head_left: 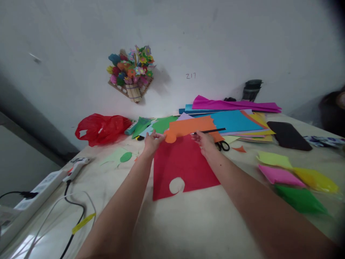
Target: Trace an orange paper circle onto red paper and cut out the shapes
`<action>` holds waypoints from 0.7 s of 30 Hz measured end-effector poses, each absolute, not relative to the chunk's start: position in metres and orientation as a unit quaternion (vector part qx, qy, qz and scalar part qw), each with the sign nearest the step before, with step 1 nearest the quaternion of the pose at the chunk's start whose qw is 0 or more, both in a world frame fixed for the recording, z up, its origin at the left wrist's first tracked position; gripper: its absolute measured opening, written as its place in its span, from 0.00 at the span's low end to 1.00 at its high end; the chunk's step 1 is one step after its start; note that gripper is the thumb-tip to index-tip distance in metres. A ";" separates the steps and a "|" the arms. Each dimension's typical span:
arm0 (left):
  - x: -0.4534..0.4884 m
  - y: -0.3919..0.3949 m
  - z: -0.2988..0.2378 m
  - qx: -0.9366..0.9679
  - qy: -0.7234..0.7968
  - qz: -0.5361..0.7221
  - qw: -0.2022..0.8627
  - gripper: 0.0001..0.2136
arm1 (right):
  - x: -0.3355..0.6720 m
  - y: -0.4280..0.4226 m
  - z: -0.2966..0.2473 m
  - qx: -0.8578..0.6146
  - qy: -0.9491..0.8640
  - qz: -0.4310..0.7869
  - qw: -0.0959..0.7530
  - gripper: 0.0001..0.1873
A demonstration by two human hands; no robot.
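Observation:
Between the fingers of my left hand point(153, 142) is a small orange cutout point(170, 136) with a scalloped, flower-like edge. My right hand point(204, 141) holds a black pen point(212, 131), its tip pointing left toward the cutout. Under both hands lies a red sheet point(185, 165) with a round hole near its front edge. Behind it rests a larger orange sheet point(191, 125) with cut edges. Black-handled scissors point(223, 145) lie just right of my right hand, their blades hidden.
Stacked coloured sheets point(234, 121) lie at the back. On the left are a red plastic bag point(104, 127), a green oval point(125, 157), a glue gun point(77, 169) and a power strip point(40, 189). Coloured packets point(302, 201) and a dark tablet-like slab point(289, 135) lie right.

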State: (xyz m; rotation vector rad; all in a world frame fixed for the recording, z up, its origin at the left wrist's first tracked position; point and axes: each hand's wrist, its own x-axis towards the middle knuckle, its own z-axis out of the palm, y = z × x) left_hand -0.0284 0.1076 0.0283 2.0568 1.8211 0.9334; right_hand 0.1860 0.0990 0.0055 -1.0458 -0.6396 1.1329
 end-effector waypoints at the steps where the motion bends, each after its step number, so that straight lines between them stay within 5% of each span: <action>1: -0.025 0.111 0.029 0.690 0.584 0.396 0.163 0.13 | 0.188 0.098 0.007 -0.457 -0.267 0.519 0.672 0.05; 4: -0.009 0.114 0.026 0.641 0.474 0.535 0.281 0.12 | 0.194 0.099 0.010 -0.420 -0.219 0.556 0.683 0.06; 9: 0.017 0.108 0.002 0.641 0.432 0.515 0.372 0.12 | 0.199 0.103 0.007 -0.383 -0.197 0.575 0.696 0.09; 21: 0.030 0.106 -0.011 0.737 0.574 0.305 0.184 0.09 | 0.196 0.099 0.011 -0.415 -0.218 0.559 0.684 0.08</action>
